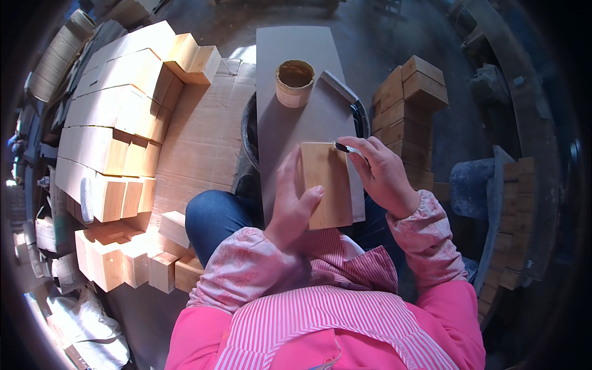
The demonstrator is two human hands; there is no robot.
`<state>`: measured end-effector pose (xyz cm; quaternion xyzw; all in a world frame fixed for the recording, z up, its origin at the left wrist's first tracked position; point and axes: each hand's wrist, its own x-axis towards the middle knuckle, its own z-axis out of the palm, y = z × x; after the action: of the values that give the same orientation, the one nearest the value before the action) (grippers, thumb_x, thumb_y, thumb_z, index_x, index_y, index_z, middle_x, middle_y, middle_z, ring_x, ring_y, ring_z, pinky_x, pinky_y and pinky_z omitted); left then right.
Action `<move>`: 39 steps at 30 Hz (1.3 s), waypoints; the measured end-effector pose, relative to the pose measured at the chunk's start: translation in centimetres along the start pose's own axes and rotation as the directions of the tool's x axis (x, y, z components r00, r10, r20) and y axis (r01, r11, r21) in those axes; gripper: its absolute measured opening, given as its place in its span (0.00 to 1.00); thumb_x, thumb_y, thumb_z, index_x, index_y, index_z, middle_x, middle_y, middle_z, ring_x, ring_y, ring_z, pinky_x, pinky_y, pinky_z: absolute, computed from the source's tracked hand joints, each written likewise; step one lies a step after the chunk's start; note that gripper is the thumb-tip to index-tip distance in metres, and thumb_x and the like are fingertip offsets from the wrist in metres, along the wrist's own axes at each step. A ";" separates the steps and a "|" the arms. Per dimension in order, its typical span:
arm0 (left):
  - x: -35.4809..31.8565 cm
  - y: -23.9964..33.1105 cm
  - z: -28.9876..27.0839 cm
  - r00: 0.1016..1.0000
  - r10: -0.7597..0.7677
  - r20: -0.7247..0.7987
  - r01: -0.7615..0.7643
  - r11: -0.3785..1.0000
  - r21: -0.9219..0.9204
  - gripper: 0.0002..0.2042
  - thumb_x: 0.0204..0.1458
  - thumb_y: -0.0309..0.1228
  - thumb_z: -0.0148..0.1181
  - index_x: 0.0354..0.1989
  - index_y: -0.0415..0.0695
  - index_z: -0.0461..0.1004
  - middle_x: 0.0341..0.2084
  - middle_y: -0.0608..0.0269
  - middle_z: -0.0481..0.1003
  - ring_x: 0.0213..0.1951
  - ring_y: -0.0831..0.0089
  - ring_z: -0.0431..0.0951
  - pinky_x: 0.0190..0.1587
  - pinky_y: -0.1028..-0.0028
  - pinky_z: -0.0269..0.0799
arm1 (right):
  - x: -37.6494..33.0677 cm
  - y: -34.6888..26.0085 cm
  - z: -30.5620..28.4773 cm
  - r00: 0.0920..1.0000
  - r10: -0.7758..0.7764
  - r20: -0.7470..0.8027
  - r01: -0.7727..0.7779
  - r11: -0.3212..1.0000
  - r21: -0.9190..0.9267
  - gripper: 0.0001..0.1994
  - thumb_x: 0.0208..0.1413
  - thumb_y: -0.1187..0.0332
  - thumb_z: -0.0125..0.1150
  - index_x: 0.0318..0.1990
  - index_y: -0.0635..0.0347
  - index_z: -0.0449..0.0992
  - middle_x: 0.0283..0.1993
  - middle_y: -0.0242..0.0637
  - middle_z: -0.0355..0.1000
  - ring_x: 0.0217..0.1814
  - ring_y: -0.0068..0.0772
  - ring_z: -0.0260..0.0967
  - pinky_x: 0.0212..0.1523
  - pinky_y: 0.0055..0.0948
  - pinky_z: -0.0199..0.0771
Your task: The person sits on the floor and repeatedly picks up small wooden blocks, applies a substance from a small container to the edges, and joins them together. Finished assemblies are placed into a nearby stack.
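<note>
A pale wooden block stands on a long board across my lap. My left hand is wrapped round its left side, with the thumb on the near face. At the block's far right corner, my right hand pinches a small, thin tool with a dark end. Most of that tool is hidden by the fingers, so its exact kind is unclear. Farther up the board sits a tub with brownish paste smeared round its rim.
Stacked wooden blocks rise on cardboard at the left, with several more near my left knee. Another block stack stands at the right. A grey metal strip lies along the board's right edge. Beyond a blue-grey container are more blocks.
</note>
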<state>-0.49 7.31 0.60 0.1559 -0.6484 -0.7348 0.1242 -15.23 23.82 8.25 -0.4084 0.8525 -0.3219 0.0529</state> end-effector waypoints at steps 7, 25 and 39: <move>-0.2 0.1 -0.1 0.999 0.004 0.042 -0.005 1.000 0.023 0.43 0.56 0.31 0.58 0.81 0.40 0.46 0.75 0.49 0.53 0.76 0.59 0.55 0.78 0.61 0.50 | 1.3 0.0 0.1 0.998 -0.069 -0.008 0.068 0.991 -0.113 0.11 0.65 0.72 0.64 0.53 0.49 0.84 0.34 0.39 0.72 0.34 0.46 0.76 0.34 0.41 0.76; -0.2 -0.1 -0.6 0.998 0.039 0.059 -0.044 0.995 0.086 0.45 0.55 0.33 0.59 0.81 0.40 0.45 0.76 0.51 0.53 0.77 0.62 0.54 0.78 0.62 0.50 | 0.9 -1.1 0.3 0.998 -0.039 0.040 0.041 0.998 -0.046 0.13 0.65 0.70 0.64 0.55 0.46 0.82 0.35 0.39 0.72 0.35 0.47 0.77 0.35 0.41 0.78; -0.1 -0.3 -0.6 0.998 0.003 0.064 -0.002 1.000 -0.010 0.45 0.55 0.32 0.60 0.81 0.40 0.46 0.76 0.52 0.53 0.77 0.63 0.54 0.78 0.62 0.49 | 0.7 -0.2 0.6 0.995 -0.090 -0.051 0.082 0.987 -0.136 0.09 0.68 0.70 0.62 0.53 0.50 0.82 0.32 0.39 0.72 0.32 0.41 0.76 0.33 0.37 0.76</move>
<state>-0.17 6.80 0.22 0.1307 -0.6485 -0.7425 0.1051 -15.33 22.94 7.98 -0.4381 0.8548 -0.2777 -0.0128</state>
